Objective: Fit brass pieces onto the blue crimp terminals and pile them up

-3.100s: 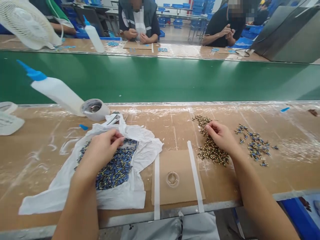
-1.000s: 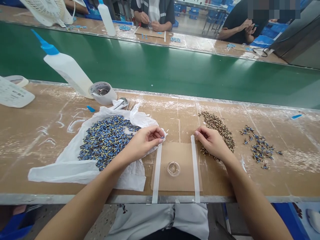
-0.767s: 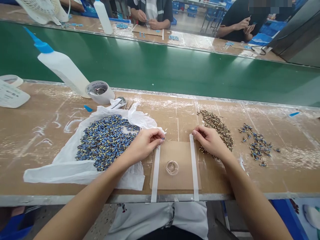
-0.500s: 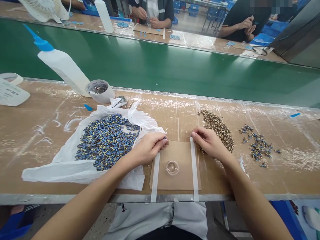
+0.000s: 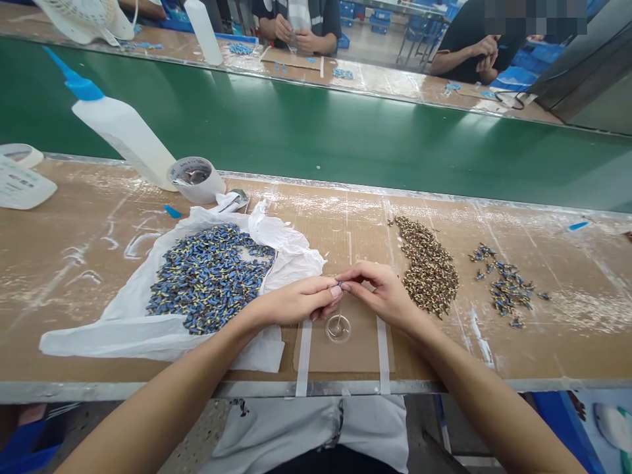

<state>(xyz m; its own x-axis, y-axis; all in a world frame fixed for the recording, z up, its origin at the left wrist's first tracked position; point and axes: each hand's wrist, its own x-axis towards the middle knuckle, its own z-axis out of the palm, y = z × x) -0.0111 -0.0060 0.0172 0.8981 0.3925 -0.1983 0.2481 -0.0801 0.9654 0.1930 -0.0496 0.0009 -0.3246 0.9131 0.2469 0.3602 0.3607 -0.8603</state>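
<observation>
My left hand (image 5: 309,299) pinches a small blue part (image 5: 340,284) between thumb and forefinger. My right hand (image 5: 378,289) meets it there, thumb and forefinger pinched at the same spot; what it holds is too small to make out. Just below the fingers a small clear round dish (image 5: 338,329) with a thin stick in it sits on a cardboard pad (image 5: 340,362) taped down at both sides. To the left, a heap of blue-and-yellow parts (image 5: 207,276) lies on white sheeting (image 5: 123,336). Right of my right hand spreads a pile of small brass-coloured parts (image 5: 429,263).
Blue-and-brass pieces (image 5: 511,286) lie scattered at the right. Behind the heap stand a tape roll (image 5: 200,181) holding small items and a white squeeze bottle (image 5: 126,138) with a blue nozzle. A green strip (image 5: 316,131) separates this bench from one where other people work.
My right hand has moved left from beside the brass-coloured pile to meet my left hand over the pad. My left hand has shifted slightly right and down, still holding the blue part.
</observation>
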